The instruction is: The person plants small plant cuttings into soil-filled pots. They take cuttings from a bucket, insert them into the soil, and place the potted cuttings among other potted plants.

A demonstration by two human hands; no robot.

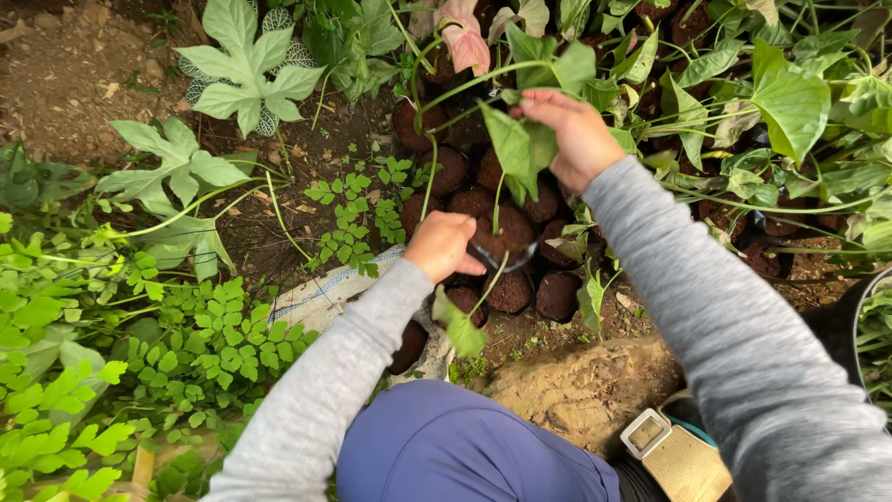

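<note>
Blue knee (465,446) below; left hand (441,244) holds potted seedling (502,232).

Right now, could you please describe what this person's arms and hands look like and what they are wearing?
Both arms wear long, light grey knit sleeves reaching the wrists. The left hand and right hand are bare, with no gloves, rings or watch visible.

The cluster of soil-filled pots (483,232) is hemmed in. Behind it and to its right, arrow-shaped leaves (790,102) and crossing stems block the way. Left of the pots lies bare soil (74,74), open for hands, beyond a few lobed leaves (242,74). Nearer the person, a stone (585,390) stands just beside the pots.
</note>
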